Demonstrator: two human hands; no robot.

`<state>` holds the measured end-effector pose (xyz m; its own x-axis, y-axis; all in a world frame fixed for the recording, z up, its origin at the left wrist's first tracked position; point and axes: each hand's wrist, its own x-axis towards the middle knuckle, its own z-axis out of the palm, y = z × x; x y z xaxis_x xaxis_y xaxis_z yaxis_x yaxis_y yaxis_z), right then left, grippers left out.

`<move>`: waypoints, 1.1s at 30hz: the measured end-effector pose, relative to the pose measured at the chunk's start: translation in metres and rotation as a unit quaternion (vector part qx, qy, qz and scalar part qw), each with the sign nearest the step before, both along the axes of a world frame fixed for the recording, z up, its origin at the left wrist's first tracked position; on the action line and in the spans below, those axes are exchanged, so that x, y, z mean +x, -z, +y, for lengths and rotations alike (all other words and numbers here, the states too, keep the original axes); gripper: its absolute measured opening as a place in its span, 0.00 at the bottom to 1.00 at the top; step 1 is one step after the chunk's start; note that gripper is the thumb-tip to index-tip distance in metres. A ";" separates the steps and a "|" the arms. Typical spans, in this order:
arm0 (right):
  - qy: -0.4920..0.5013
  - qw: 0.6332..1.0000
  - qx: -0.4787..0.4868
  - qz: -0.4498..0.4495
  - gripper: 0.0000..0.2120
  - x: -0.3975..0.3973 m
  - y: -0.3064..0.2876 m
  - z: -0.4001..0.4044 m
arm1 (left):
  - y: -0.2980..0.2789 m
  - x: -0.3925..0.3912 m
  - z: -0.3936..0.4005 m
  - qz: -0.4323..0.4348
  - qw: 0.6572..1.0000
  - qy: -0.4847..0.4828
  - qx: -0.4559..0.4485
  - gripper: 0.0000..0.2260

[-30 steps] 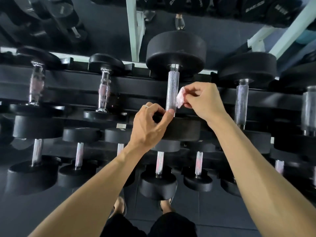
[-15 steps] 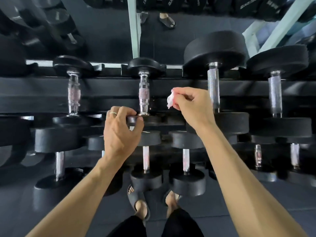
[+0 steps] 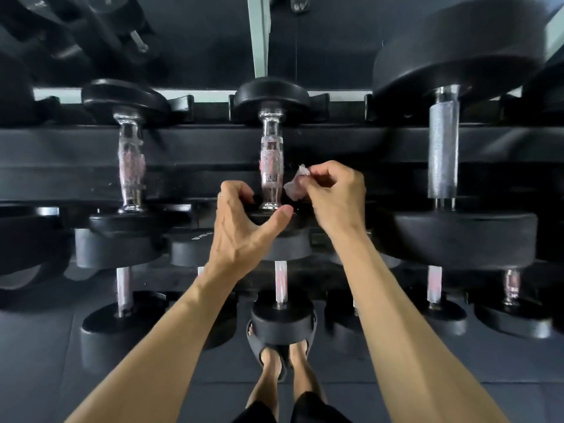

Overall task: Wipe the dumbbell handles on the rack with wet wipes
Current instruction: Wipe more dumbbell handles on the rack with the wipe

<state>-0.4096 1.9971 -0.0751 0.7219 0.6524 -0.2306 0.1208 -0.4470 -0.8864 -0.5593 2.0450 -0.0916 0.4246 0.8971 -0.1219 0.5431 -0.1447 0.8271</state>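
Pinching wet wipe (image 3: 293, 188) in right grip (image 3: 332, 193) | beside handle (image 3: 271, 166) | left grip (image 3: 244, 221) clasps dumbbell head (image 3: 297, 222)

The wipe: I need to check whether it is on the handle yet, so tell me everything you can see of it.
The wipe is a small, crumpled, whitish piece, looking thin and damp. The right hand pinches it at the fingertips, so most of it is bunched and partly hidden. It sits just right of the chrome, knurled handle of the middle dumbbell on the top rack, near the handle's lower end. It looks very close to the handle, but contact cannot be told.
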 end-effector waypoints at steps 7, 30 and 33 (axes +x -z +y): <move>-0.087 0.993 0.023 0.073 0.08 -0.014 0.006 0.001 | 0.004 -0.012 0.011 -0.003 0.999 0.032 0.000 0.25; -0.079 0.979 0.181 -0.042 0.07 -0.003 -0.004 0.049 | -0.010 -0.005 -0.010 0.048 0.998 -0.044 0.022 0.25; -0.060 0.979 0.190 -0.047 0.09 0.004 -0.006 0.067 | -0.011 -0.009 -0.008 0.050 0.998 -0.032 0.018 0.24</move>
<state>-0.4052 2.0637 -0.0688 0.6418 0.7592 0.1083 0.2406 -0.0652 -0.9684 -0.5685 2.0367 -0.0803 0.3531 0.9268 -0.1283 0.6317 -0.1350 0.7634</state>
